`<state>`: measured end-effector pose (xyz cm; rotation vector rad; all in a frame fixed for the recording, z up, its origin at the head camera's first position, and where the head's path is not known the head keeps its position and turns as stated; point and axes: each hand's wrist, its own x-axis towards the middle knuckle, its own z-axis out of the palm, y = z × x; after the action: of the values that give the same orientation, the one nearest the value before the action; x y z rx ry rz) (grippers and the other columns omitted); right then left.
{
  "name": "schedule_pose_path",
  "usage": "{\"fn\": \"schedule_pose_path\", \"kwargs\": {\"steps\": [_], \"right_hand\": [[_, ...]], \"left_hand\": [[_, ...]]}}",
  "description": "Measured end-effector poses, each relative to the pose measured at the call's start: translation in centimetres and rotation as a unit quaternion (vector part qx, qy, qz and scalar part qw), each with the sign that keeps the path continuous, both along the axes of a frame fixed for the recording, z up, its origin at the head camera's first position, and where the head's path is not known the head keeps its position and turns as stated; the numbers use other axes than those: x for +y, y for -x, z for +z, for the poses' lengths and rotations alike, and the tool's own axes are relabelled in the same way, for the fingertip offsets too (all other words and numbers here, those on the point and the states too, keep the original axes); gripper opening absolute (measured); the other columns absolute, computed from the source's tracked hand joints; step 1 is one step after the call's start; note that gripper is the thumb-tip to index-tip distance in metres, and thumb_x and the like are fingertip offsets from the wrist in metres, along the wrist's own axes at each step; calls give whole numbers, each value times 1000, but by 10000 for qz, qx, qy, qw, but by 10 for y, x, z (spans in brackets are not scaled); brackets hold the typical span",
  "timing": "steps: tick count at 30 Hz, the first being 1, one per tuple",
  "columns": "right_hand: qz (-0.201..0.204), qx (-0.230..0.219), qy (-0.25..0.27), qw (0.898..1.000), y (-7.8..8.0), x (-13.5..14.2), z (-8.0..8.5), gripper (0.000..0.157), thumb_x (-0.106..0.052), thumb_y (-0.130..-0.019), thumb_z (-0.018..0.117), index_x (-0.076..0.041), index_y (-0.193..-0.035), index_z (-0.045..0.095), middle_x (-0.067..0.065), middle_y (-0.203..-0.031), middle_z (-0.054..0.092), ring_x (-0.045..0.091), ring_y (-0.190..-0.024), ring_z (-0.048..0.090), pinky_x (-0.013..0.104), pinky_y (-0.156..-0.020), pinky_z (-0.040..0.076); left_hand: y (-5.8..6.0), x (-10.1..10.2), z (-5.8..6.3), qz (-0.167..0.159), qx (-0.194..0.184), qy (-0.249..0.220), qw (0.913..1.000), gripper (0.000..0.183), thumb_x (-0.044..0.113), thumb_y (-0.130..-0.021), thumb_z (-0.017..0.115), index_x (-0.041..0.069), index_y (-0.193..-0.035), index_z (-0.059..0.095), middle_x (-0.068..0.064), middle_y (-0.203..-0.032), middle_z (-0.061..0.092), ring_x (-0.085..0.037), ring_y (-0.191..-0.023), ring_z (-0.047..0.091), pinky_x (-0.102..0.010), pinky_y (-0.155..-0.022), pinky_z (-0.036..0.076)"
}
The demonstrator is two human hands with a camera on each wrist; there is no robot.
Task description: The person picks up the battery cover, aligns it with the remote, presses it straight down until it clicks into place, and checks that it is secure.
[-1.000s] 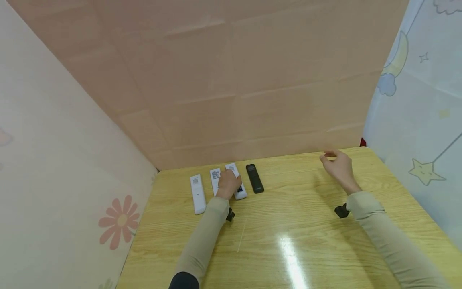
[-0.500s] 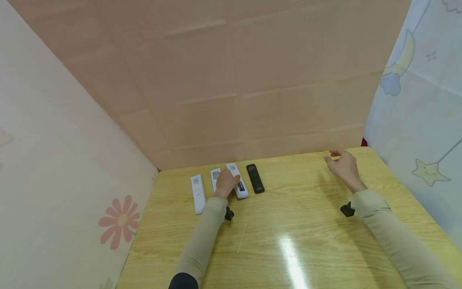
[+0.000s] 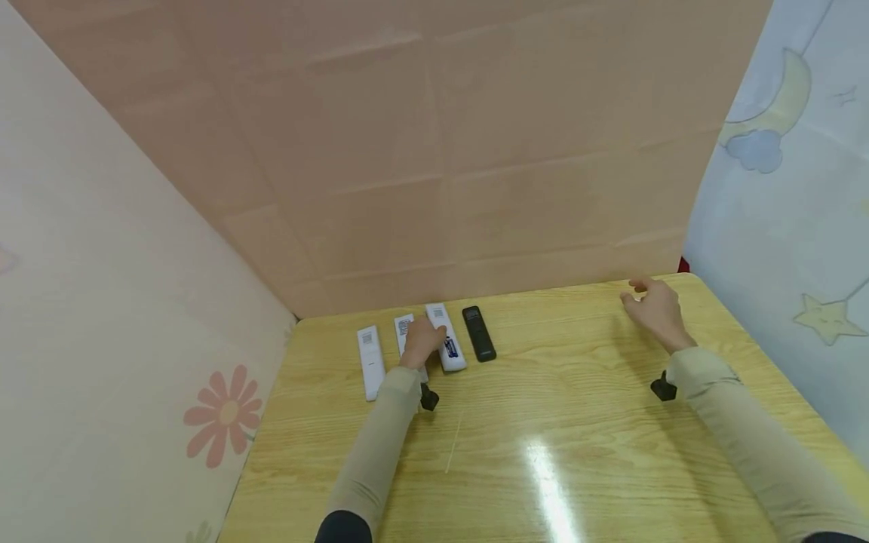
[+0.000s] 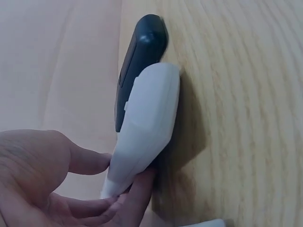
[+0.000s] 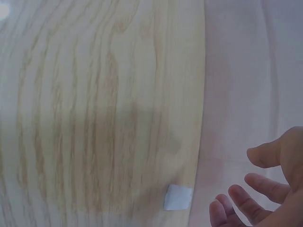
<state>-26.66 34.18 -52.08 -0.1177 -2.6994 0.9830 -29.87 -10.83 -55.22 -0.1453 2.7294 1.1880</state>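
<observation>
My left hand (image 3: 421, 341) pinches a white remote control (image 3: 446, 348) by its edges. In the left wrist view, the thumb lies on one side of the white remote control (image 4: 148, 125) and the fingers on the other. A second white remote control (image 3: 403, 326) is partly hidden beneath this hand, and a third white remote control (image 3: 370, 363) lies further left. To the right is a black remote control (image 3: 479, 334). My right hand (image 3: 655, 311), its fingers loosely curled around nothing, hovers near the table's back edge above a small white square piece (image 5: 178, 197).
The remotes lie on a wood-grain table (image 3: 529, 400). A brown paper-like sheet (image 3: 434, 151) rises behind it. A flower-printed wall (image 3: 136, 302) stands on the left, a star-and-moon-printed wall (image 3: 767, 226) on the right.
My left hand has shifted slightly left, uncovering more of the white remote control, including its blue marking. The right hand has drifted to the right.
</observation>
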Motion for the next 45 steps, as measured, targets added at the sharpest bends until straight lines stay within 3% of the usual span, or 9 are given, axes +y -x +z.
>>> {"fn": "schedule_pose_path", "kwargs": {"steps": [9,15,19,23,29,38,45], "right_hand": [[282,-216,-166,9992,6,10,-6,50,-15,-98,54,15,-138,47,41,-137,46,60,-122,43,71,-95,40],[358,-409,-484,9973,10,21,-18,54,-17,-99,53,19,-138,43,44,-133,45,61,-119,42,71,-98,38],[381,-551,-587,9960,10,27,-25,54,-15,-99,48,23,-138,39,47,-130,42,63,-120,38,71,-99,35],[289,-674,-650,9952,8,32,-28,54,-10,-95,43,25,-136,38,49,-125,41,64,-116,34,72,-96,34],[278,-589,-833,9944,10,37,-30,52,-7,-89,44,28,-127,44,50,-116,47,61,-103,37,66,-84,38],[332,-511,-763,9952,12,40,-31,46,-7,-86,49,27,-117,52,47,-107,51,58,-98,38,63,-81,40],[253,-543,-360,9976,9,46,-31,44,-10,-93,55,23,-121,53,43,-113,57,53,-97,57,59,-78,51]], "left_hand": [[3,-4,-4,318,-40,-196,9993,44,30,-98,64,15,-61,45,0,-55,45,-14,-48,40,-29,-43,33],[3,-7,-8,346,101,-380,9986,39,31,-97,65,13,-66,49,-1,-56,45,-14,-49,40,-29,-44,33],[0,-8,-12,297,274,-403,9984,28,33,-97,65,6,-89,66,-5,-77,63,-13,-61,52,-28,-52,43],[-6,-7,-12,192,442,-518,9975,37,33,-96,65,1,-115,68,-15,-106,71,-19,-81,64,-33,-66,53],[-11,-4,-8,203,461,-767,9958,49,34,-97,64,-3,-129,62,-20,-124,67,-26,-102,68,-39,-82,58],[-14,-5,-3,322,310,-814,9957,53,37,-98,63,-1,-134,57,-16,-127,66,-27,-109,66,-41,-86,57],[-14,-8,-4,423,380,-1068,9926,53,35,-96,66,-3,-132,57,-18,-125,66,-30,-112,65,-43,-91,56]]}}
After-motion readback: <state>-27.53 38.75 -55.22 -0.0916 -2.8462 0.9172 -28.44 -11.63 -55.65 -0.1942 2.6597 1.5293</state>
